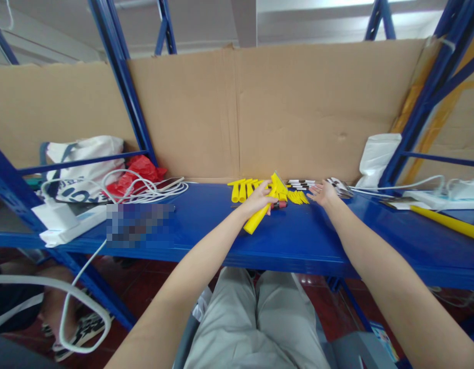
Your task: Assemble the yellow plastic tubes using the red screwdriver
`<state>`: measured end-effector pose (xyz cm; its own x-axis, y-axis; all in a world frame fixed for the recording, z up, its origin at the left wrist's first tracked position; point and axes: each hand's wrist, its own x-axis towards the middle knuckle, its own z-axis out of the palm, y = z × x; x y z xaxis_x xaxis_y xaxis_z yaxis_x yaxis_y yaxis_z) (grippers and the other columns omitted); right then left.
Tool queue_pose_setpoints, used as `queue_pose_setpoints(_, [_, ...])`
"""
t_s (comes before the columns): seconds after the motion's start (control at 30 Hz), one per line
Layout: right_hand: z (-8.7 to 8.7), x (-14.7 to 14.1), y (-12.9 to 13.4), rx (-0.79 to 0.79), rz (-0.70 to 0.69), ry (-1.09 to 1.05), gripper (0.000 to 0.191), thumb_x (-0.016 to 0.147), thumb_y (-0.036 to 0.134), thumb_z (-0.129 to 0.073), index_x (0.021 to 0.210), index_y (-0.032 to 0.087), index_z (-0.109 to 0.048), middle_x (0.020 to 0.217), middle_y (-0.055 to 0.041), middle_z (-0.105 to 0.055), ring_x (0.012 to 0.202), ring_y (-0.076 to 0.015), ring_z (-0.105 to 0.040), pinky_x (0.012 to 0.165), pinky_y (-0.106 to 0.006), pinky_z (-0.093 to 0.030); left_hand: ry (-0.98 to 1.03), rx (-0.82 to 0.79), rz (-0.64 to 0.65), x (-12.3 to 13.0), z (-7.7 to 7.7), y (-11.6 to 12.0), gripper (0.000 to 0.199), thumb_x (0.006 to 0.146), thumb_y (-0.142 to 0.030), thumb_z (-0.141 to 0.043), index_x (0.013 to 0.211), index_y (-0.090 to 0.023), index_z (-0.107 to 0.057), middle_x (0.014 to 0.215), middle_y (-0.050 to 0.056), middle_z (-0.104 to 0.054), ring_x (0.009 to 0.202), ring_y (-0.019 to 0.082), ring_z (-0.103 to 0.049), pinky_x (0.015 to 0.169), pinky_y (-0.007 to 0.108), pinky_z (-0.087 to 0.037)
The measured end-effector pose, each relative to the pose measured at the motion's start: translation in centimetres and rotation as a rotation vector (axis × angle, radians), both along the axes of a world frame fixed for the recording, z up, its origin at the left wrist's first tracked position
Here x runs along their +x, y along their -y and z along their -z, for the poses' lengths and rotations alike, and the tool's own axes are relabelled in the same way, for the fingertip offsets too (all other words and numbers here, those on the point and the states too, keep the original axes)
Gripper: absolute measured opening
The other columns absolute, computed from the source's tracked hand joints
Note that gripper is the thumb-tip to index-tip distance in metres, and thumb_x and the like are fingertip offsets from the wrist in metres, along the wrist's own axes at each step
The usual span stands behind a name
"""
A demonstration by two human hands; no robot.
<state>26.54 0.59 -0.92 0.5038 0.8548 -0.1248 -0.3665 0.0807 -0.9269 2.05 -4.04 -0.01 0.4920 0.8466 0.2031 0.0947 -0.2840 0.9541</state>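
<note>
My left hand (260, 199) is closed around a yellow scraper (255, 220), whose handle slants toward me and whose wide flat head points away. My right hand (324, 195) is stretched out with its fingers apart, holding nothing visible. Just left of its fingertips lie several small yellow pieces (298, 197). A row of similar yellow scrapers (242, 190) lies behind my left hand. Partly hidden beside that hand is a small tool with a red and black handle (280, 204). Black-and-white striped items (302, 183) lie at the back, near my right hand.
The blue shelf (206, 225) is backed by cardboard (298, 113). On the left are a power strip (73, 225), coiled white cables (156, 192), a red bag (139, 171) and a cloth bag (83, 164). A white pouch (378, 159) and yellow tube (448, 221) are on the right.
</note>
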Motion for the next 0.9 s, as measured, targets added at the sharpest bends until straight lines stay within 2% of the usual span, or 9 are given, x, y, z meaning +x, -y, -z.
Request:
queue_pose_setpoints(0.07, [-0.7,-0.9,0.8,-0.026,-0.006,0.031,0.026,0.098,0.029,-0.035,0.083,0.020,-0.054,0.088,-0.0040,-0.060,0.078,-0.0108,-0.059,0.072,-0.024,-0.051,-0.060,0.092,-0.013,0.0,0.4,-0.1,0.078,0.073,-0.008,-0.061,0.144,-0.025,-0.036,0.134,0.017,-0.057,0.049,0.005,-0.057,0.047,0.023,-0.052])
queue_pose_setpoints(0.17, [-1.9,-2.7,2.3,0.001,-0.148,0.239,0.023,0.094,0.021,-0.048,0.073,0.017,-0.057,0.078,-0.0037,-0.062,0.068,-0.0097,-0.057,0.057,-0.018,-0.046,-0.171,0.287,-0.024,-0.2,0.6,-0.2,0.073,0.073,-0.010,-0.062,0.143,-0.024,-0.045,0.144,0.017,-0.050,0.072,0.015,-0.069,0.066,0.035,-0.060])
queue_pose_setpoints(0.23, [-2.5,-3.9,3.3,-0.010,-0.266,0.400,0.019,0.090,0.016,-0.056,0.071,0.015,-0.061,0.075,-0.0054,-0.065,0.067,-0.0111,-0.059,0.053,-0.018,-0.044,-0.239,0.471,-0.029,-0.6,0.6,-0.3,0.066,0.074,-0.007,-0.061,0.137,-0.024,-0.054,0.141,0.011,-0.055,0.102,0.024,-0.068,0.089,0.043,-0.056])
queue_pose_setpoints(0.3, [-2.9,-4.8,4.0,-0.004,-0.353,0.480,0.017,0.086,0.013,-0.061,0.069,0.014,-0.064,0.073,-0.0072,-0.067,0.066,-0.0123,-0.060,0.053,-0.019,-0.045,-0.323,0.639,-0.036,-1.0,0.5,-0.3,0.064,0.073,-0.003,-0.059,0.132,-0.028,-0.059,0.140,0.005,-0.058,0.126,0.025,-0.055,0.106,0.045,-0.044])
queue_pose_setpoints(0.4, [-2.9,-5.6,4.6,0.060,-0.440,0.539,0.014,0.081,0.010,-0.066,0.067,0.014,-0.065,0.071,-0.0064,-0.067,0.064,-0.0114,-0.060,0.054,-0.019,-0.047,-0.508,0.743,-0.058,-1.5,0.4,-0.3,0.063,0.076,0.000,-0.054,0.129,-0.034,-0.062,0.145,-0.001,-0.053,0.134,0.023,-0.048,0.113,0.046,-0.036])
queue_pose_setpoints(0.53, [-2.7,-5.8,4.9,0.060,-0.519,0.721,0.016,0.073,0.004,-0.069,0.062,0.015,-0.064,0.065,-0.0029,-0.065,0.060,-0.0095,-0.056,0.052,-0.017,-0.045,-0.679,0.784,-0.103,-1.5,0.3,0.0,0.063,0.079,0.001,-0.051,0.129,-0.036,-0.062,0.150,-0.001,-0.047,0.131,0.026,-0.051,0.111,0.047,-0.037])
queue_pose_setpoints(0.63, [-3.0,-5.5,4.7,0.060,-0.454,0.755,0.017,0.076,0.004,-0.065,0.063,0.014,-0.065,0.066,-0.0029,-0.066,0.061,-0.0083,-0.056,0.052,-0.015,-0.043,-0.729,0.804,-0.141,-1.5,0.3,0.1,0.064,0.081,0.000,-0.049,0.133,-0.036,-0.059,0.152,0.000,-0.044,0.128,0.027,-0.053,0.109,0.048,-0.039])
queue_pose_setpoints(0.73, [-3.2,-4.1,4.0,0.053,-0.258,0.753,0.023,0.082,0.006,-0.057,0.061,0.014,-0.062,0.065,-0.0027,-0.064,0.060,-0.0085,-0.055,0.050,-0.016,-0.039,-0.779,0.812,-0.172,-1.7,0.3,0.0,0.065,0.082,-0.001,-0.047,0.137,-0.035,-0.056,0.154,0.000,-0.040,0.128,0.027,-0.053,0.108,0.047,-0.040])
queue_pose_setpoints(0.9, [-2.0,1.4,1.9,-0.084,0.093,0.846,0.033,0.078,0.004,-0.055,0.049,0.018,-0.049,0.044,0.0006,-0.047,0.047,-0.0106,-0.044,0.048,-0.022,-0.032,-0.830,0.803,-0.182,-1.9,0.4,-0.2,0.065,0.082,-0.003,-0.047,0.139,-0.034,-0.053,0.155,0.002,-0.039,0.130,0.029,-0.051,0.107,0.048,-0.040])
